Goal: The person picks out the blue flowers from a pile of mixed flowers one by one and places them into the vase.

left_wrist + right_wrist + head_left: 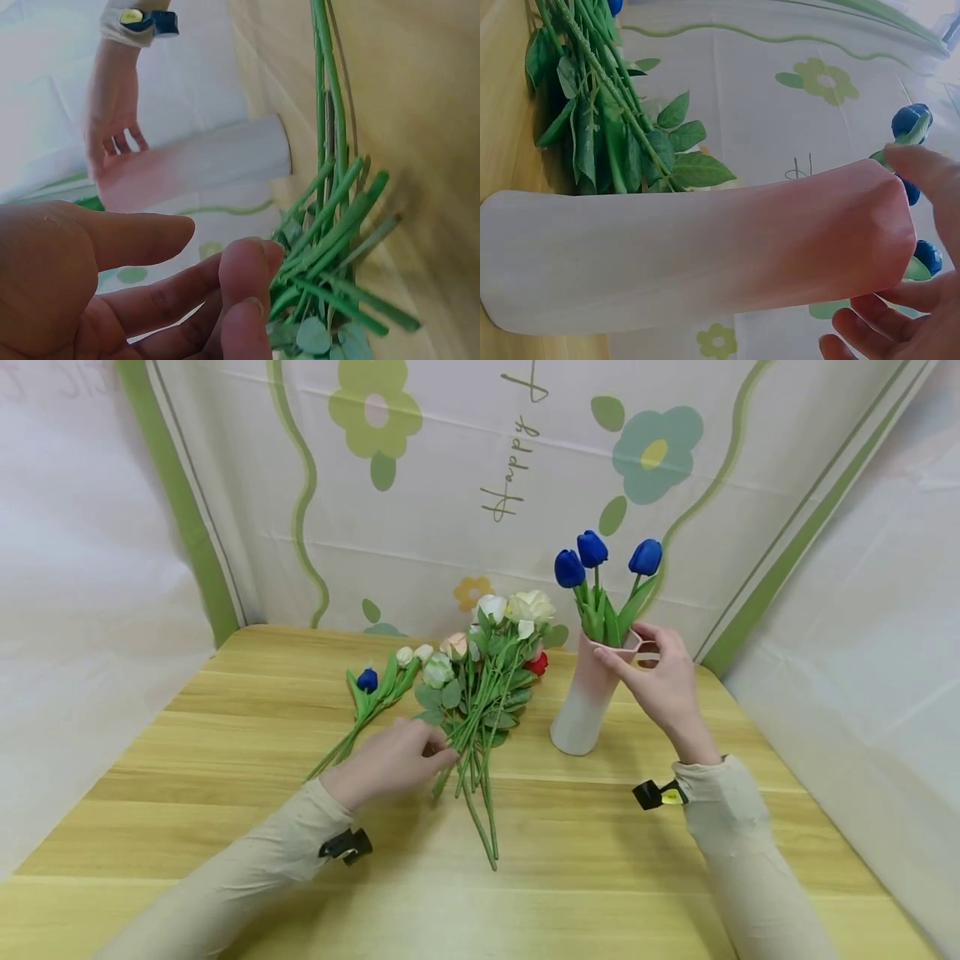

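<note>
A tall vase (582,710), pink at the top and white below, stands on the table with blue tulips (592,550) in it. My right hand (663,681) holds the vase at its rim, thumb on the near side and fingers at the right. In the right wrist view, the thumb and fingers (911,296) straddle the pink rim. My left hand (401,760) is beside the stems of a bunch of artificial roses (487,681). Its fingers are loosely bent, and the left wrist view shows a gap between thumb and fingertips (244,270) with nothing in it.
Left of the roses lies a smaller bunch of tulips (382,693), with a blue bloom (367,681) and white ones. The wooden table (577,868) has a printed cloth backdrop (450,510) behind it and white cloth at both sides.
</note>
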The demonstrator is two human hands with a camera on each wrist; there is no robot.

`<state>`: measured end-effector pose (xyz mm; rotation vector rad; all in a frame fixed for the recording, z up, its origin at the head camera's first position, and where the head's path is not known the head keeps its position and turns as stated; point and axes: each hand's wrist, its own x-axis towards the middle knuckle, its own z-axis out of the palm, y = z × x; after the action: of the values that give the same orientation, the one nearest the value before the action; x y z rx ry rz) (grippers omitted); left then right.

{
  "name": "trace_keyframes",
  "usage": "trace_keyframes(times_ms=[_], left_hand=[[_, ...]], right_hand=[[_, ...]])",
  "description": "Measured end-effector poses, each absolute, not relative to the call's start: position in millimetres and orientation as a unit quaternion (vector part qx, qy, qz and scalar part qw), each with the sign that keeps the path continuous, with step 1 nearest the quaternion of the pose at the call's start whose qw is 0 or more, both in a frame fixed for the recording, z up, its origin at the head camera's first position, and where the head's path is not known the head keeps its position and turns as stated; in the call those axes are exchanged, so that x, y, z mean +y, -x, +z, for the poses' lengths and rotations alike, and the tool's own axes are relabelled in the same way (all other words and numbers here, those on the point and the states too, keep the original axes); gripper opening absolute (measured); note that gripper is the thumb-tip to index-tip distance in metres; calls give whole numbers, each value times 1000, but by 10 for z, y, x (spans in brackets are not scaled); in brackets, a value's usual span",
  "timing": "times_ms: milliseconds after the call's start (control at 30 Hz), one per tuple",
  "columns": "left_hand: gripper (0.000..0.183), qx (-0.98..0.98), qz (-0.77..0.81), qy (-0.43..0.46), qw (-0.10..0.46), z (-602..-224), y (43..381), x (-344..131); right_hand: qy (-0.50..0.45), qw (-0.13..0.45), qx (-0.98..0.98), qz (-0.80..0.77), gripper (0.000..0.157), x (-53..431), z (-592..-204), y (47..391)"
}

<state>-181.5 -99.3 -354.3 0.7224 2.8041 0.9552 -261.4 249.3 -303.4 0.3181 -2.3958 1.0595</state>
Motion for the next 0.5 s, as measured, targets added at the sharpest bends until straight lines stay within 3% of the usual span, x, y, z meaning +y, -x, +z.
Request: trace_keyframes(times_ms=[300,500], left_hand=[[40,936,305,-173,33,-3407,2099,-1477],[30,956,263,-117,55,-3322,2253,-1872]], right_hand=[[-115,251,-883,379,73,2461,-3038,2596],[-119,246,-885,377,73,2457,-3029,2578]])
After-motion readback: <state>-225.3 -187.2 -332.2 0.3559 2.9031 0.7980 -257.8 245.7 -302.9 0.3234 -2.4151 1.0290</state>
